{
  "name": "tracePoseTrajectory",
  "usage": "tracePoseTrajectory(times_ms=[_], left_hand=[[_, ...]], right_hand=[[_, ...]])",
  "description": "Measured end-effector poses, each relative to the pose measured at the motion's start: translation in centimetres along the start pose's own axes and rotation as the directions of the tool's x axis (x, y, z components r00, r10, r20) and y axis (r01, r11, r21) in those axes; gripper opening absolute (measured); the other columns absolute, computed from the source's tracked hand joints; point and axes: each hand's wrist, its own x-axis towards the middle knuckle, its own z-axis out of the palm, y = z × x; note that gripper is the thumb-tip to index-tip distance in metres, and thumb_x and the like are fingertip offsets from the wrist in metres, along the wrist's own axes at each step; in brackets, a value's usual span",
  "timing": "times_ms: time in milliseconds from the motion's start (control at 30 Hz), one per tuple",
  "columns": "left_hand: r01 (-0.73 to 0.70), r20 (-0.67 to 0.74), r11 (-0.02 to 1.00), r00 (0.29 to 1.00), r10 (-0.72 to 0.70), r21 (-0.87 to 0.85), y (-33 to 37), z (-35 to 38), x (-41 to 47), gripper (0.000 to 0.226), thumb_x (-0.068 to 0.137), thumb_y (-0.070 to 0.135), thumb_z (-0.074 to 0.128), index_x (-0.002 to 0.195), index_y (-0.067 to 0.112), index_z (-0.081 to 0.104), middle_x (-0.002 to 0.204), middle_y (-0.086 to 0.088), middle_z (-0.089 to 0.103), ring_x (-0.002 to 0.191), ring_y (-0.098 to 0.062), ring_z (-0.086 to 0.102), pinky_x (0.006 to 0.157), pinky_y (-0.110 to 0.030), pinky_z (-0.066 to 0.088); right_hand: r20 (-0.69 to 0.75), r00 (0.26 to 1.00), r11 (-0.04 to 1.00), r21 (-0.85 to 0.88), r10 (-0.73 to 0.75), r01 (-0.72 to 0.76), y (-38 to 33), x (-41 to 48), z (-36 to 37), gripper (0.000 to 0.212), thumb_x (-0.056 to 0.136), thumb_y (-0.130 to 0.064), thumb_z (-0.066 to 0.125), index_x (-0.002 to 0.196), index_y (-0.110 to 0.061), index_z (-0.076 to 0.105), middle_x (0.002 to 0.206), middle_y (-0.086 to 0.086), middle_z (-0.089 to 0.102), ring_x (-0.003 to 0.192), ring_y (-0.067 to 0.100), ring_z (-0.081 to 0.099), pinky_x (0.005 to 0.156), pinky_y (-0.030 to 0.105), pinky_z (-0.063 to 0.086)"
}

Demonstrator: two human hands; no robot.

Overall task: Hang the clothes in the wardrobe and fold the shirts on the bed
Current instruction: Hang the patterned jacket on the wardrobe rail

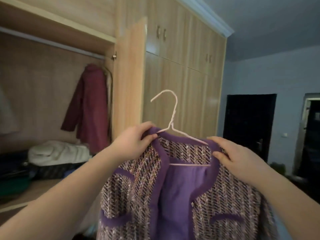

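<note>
Jacket [138,196]: purple tweed, front open, at 6 o'clock of the view, held up in the air on a white wire hanger [171,122]. The hook points to 12 o'clock.

Left hand [136,137]: fingers pinch the collar at 9 o'clock of the hanger neck.

Right hand [237,156]: fingers grip the shoulder at 4 o'clock of the neck.

Wardrobe [128,75]: open compartment at 10 o'clock, beyond the jacket. A maroon coat [91,104] hangs below the rail [52,43]. A white bundle [57,153] lies under the coat.
</note>
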Motion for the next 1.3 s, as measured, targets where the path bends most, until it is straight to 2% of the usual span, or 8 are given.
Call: tracePoseTrajectory(times_ms=[67,200,467,767,1000,1133,1200,1300], left_hand=[[0.038,-0.034,0.998,0.999,-0.037,0.044,-1.1,-1.8,-1.2,0.015,0.091,0.041,0.054,0.104,0.035,0.058,0.084,0.014,0.067,0.082,-0.009,0.063,0.076,-0.037,0.052],[0.078,-0.094,0.989,0.993,-0.066,0.124,-4.2,-6.0,-3.0,0.014,0.093,0.033,0.059,0.107,0.036,0.060,0.085,0.014,0.068,0.081,-0.006,0.063,0.075,-0.031,0.050],[0.127,-0.167,0.908,0.984,-0.065,0.399,-13.4,-15.2,-5.4,0.012,0.094,0.039,0.054,0.106,0.036,0.053,0.085,0.014,0.065,0.079,-0.013,0.060,0.067,-0.035,0.048],[0.229,-0.075,0.768,0.970,-0.231,0.599,-28.9,-27.1,-6.9,0.015,0.096,0.048,0.052,0.100,0.035,0.046,0.086,0.012,0.063,0.081,-0.019,0.063,0.064,-0.035,0.045],[0.270,-0.162,0.849,0.962,-0.219,0.454,-37.8,-30.4,-3.7,0.011,0.094,0.029,0.063,0.095,0.026,0.053,0.082,0.008,0.063,0.078,-0.013,0.059,0.071,-0.036,0.046],[0.294,-0.016,0.952,0.956,-0.293,0.090,-41.2,-31.7,-1.5,0.021,0.099,0.039,0.059,0.101,0.021,0.069,0.094,-0.001,0.072,0.092,-0.019,0.068,0.089,-0.042,0.051],[0.469,0.102,0.880,0.882,-0.461,-0.080,-42.9,-32.1,-0.2,0.050,0.098,0.061,0.044,0.111,0.023,0.073,0.107,0.004,0.076,0.103,-0.011,0.070,0.097,-0.035,0.048],[0.629,0.317,0.770,0.756,-0.573,-0.107,-46.6,-32.7,2.0,0.046,0.098,0.056,0.047,0.126,0.025,0.066,0.123,0.003,0.071,0.115,-0.014,0.066,0.105,-0.036,0.044]], right_hand=[[-0.018,0.996,0.996,-0.029,-0.084,0.083,-1.7,2.0,1.6,0.037,0.098,-0.046,0.044,0.135,-0.045,0.040,0.124,-0.017,0.062,0.108,0.010,0.062,0.088,0.030,0.049],[-0.006,0.980,0.980,-0.001,-0.199,0.199,-6.9,7.2,4.4,0.009,0.099,-0.040,0.044,0.103,-0.033,0.041,0.088,-0.004,0.065,0.086,0.027,0.066,0.065,0.036,0.043],[-0.148,0.883,0.889,0.036,-0.446,0.456,-20.6,18.4,10.6,0.026,0.094,-0.057,0.026,0.104,-0.036,0.037,0.088,0.000,0.069,0.078,0.028,0.067,0.059,0.037,0.042],[-0.317,0.867,0.920,-0.051,-0.384,0.389,-32.0,29.8,17.4,0.022,0.094,-0.056,0.036,0.095,-0.035,0.041,0.068,-0.013,0.053,0.066,0.019,0.065,0.050,0.031,0.035],[-0.086,0.883,0.855,0.222,-0.462,0.469,-35.0,37.0,20.3,0.035,0.092,-0.044,0.048,0.125,-0.051,0.038,0.110,-0.025,0.061,0.097,0.003,0.059,0.081,0.035,0.050],[-0.118,0.854,0.822,0.233,-0.506,0.519,-35.2,42.6,22.5,0.017,0.095,-0.026,0.057,0.104,-0.039,0.052,0.100,-0.022,0.051,0.096,0.000,0.052,0.083,0.028,0.041],[-0.175,0.839,0.815,0.205,-0.515,0.543,-35.5,45.6,23.5,0.014,0.095,-0.022,0.058,0.094,-0.035,0.053,0.092,-0.018,0.047,0.088,0.000,0.050,0.078,0.028,0.038],[-0.193,0.816,0.796,0.186,-0.545,0.576,-36.0,50.0,24.9,0.005,0.095,-0.019,0.060,0.095,-0.024,0.060,0.092,-0.013,0.048,0.090,0.009,0.053,0.082,0.031,0.042]])
